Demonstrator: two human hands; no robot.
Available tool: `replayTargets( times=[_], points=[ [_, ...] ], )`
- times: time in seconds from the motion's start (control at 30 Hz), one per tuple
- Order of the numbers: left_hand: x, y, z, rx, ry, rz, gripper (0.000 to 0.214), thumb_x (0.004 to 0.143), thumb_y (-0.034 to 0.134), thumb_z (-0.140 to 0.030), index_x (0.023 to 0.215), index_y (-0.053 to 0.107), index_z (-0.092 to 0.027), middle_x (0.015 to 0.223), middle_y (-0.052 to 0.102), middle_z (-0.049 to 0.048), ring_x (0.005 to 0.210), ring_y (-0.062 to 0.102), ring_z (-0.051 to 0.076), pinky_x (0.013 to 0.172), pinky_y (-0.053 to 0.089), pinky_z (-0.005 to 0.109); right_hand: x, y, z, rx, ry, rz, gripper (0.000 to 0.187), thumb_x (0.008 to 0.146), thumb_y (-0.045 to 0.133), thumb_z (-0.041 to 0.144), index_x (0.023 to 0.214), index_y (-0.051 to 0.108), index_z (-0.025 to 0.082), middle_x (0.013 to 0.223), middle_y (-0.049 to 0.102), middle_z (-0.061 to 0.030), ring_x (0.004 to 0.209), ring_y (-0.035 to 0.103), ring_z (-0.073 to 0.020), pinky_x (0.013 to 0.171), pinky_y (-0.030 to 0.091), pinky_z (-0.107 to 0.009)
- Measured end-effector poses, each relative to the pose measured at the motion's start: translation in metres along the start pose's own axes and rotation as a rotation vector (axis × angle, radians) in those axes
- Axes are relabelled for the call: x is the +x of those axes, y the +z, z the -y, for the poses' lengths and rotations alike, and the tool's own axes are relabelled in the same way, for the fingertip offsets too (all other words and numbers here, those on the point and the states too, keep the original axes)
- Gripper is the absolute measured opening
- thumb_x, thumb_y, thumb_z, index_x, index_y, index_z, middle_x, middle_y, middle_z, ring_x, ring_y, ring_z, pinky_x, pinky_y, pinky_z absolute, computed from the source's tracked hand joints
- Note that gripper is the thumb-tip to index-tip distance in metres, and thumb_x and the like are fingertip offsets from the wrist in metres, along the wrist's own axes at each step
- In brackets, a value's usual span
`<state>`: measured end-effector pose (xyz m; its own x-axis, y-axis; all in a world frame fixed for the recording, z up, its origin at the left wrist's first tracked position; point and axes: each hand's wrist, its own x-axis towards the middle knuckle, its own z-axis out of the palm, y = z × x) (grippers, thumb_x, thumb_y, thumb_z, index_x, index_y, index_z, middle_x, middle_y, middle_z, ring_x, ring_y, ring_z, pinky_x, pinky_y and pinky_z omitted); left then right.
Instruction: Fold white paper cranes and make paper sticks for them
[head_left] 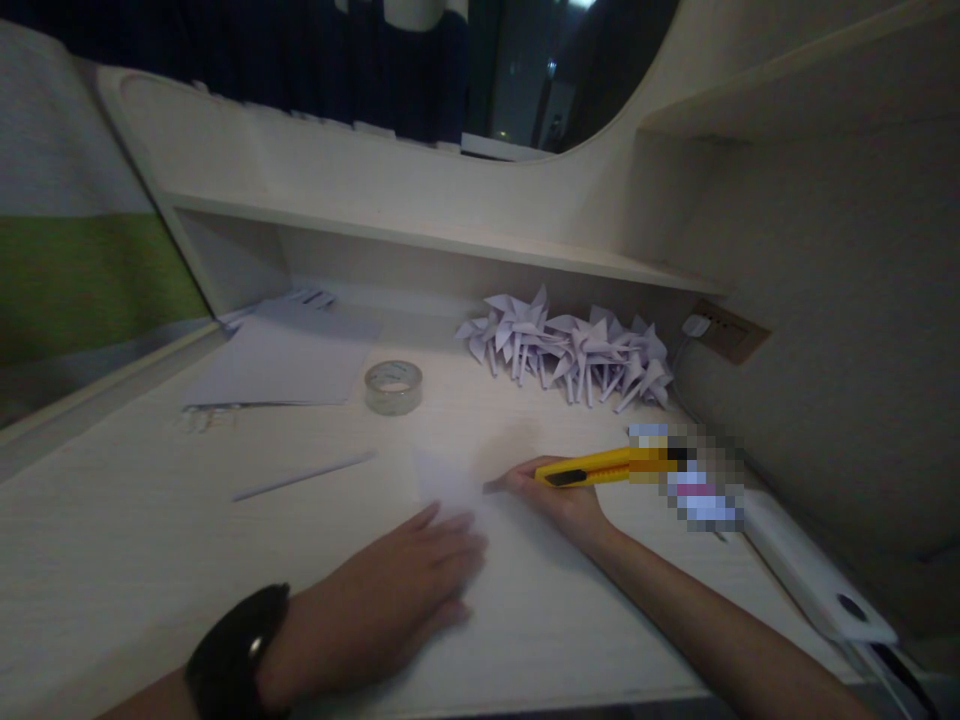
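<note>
My right hand [566, 508] grips a yellow box cutter [596, 467], its handle slanting up to the right and its tip end low over the desk. Beneath the two hands lies a small piece of white paper [439, 475], faint against the pale desktop. My left hand [409, 590] rests flat at the near edge of that paper, fingers stretched out and slightly blurred. To the left of it lies a thin rolled paper stick [304, 477]. Whether the blade touches the paper I cannot tell.
A roll of clear tape [394, 390] sits behind the paper. Stacked white sheets [292, 355] lie at the back left. Several paper pinwheels [589, 350] are piled under the shelf [450, 238]. On the right are a blurred-out item [694, 490] and a long white device [814, 570] beside the wall.
</note>
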<state>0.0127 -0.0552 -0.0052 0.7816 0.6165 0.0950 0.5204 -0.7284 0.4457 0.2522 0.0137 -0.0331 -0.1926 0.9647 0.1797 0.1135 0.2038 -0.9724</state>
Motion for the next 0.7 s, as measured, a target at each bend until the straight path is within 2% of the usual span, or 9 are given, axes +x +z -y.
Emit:
replayTargets(
  times=[0.1, 0.2, 0.27, 0.33, 0.43, 0.53, 0.7],
  points=[
    [-0.003, -0.019, 0.027, -0.151, 0.025, 0.01, 0.032, 0.09, 0.043, -0.013, 0.115, 0.059, -0.027, 0.123, 0.063, 0.002, 0.129, 0.046, 0.02, 0.115, 0.022, 0.044, -0.001, 0.002, -0.002, -0.009, -0.002, 0.078, 0.022, 0.069, 0.075, 0.039, 0.073, 0.072, 0.018, 0.074, 0.072, -0.0041, 0.068, 0.065, -0.0169, 0.065, 0.052, -0.028],
    [-0.002, -0.023, 0.052, -0.233, 0.012, -0.027, 0.03, 0.086, 0.042, -0.005, 0.091, 0.065, -0.023, 0.104, 0.069, 0.0006, 0.127, 0.048, 0.019, 0.114, 0.023, 0.044, -0.001, 0.003, -0.003, 0.001, -0.004, 0.114, 0.021, 0.07, 0.075, 0.038, 0.073, 0.073, 0.018, 0.071, 0.072, -0.0034, 0.065, 0.065, -0.016, 0.062, 0.052, -0.027],
    [-0.002, -0.021, 0.061, -0.225, -0.018, -0.107, 0.028, 0.085, 0.042, -0.005, 0.084, 0.065, -0.021, 0.109, 0.067, 0.0019, 0.127, 0.046, 0.02, 0.111, 0.03, 0.043, -0.001, 0.005, -0.001, 0.006, -0.012, 0.118, 0.021, 0.071, 0.074, 0.038, 0.075, 0.073, 0.018, 0.072, 0.073, -0.0036, 0.066, 0.066, -0.0165, 0.064, 0.053, -0.028],
    [-0.004, -0.018, 0.061, -0.161, -0.11, -0.26, 0.026, 0.085, 0.043, -0.008, 0.085, 0.065, -0.021, 0.115, 0.065, 0.0038, 0.124, 0.049, 0.022, 0.106, 0.036, 0.043, -0.001, 0.007, 0.004, -0.002, -0.039, 0.124, 0.02, 0.073, 0.073, 0.038, 0.078, 0.074, 0.019, 0.078, 0.074, -0.0043, 0.072, 0.068, -0.0181, 0.069, 0.055, -0.03],
    [-0.01, -0.017, 0.055, -0.037, -0.289, -0.443, 0.021, 0.084, 0.049, -0.017, 0.099, 0.064, -0.021, 0.119, 0.061, 0.0082, 0.114, 0.054, 0.024, 0.1, 0.042, 0.045, 0.0, 0.013, 0.009, 0.002, -0.069, 0.179, 0.021, 0.076, 0.071, 0.038, 0.085, 0.075, 0.02, 0.092, 0.075, -0.0063, 0.086, 0.069, -0.0213, 0.082, 0.055, -0.035],
    [-0.013, -0.018, 0.051, -0.076, -0.376, -0.457, 0.036, 0.078, 0.059, -0.029, 0.114, 0.059, -0.02, 0.126, 0.056, 0.0111, 0.114, 0.054, 0.027, 0.097, 0.045, 0.046, 0.002, 0.02, 0.008, 0.065, -0.045, 0.246, 0.025, 0.077, 0.07, 0.039, 0.093, 0.075, 0.02, 0.102, 0.073, -0.0074, 0.096, 0.068, -0.0226, 0.092, 0.052, -0.039],
    [-0.005, -0.026, 0.05, -0.474, -0.583, -0.454, 0.051, 0.072, 0.064, -0.038, 0.119, 0.054, -0.021, 0.134, 0.05, 0.013, 0.114, 0.057, 0.029, 0.084, 0.053, 0.043, 0.004, 0.025, -0.002, 0.228, 0.084, 0.229, 0.026, 0.072, 0.074, 0.039, 0.09, 0.074, 0.019, 0.1, 0.073, -0.0074, 0.097, 0.067, -0.023, 0.092, 0.05, -0.042]
  ],
)
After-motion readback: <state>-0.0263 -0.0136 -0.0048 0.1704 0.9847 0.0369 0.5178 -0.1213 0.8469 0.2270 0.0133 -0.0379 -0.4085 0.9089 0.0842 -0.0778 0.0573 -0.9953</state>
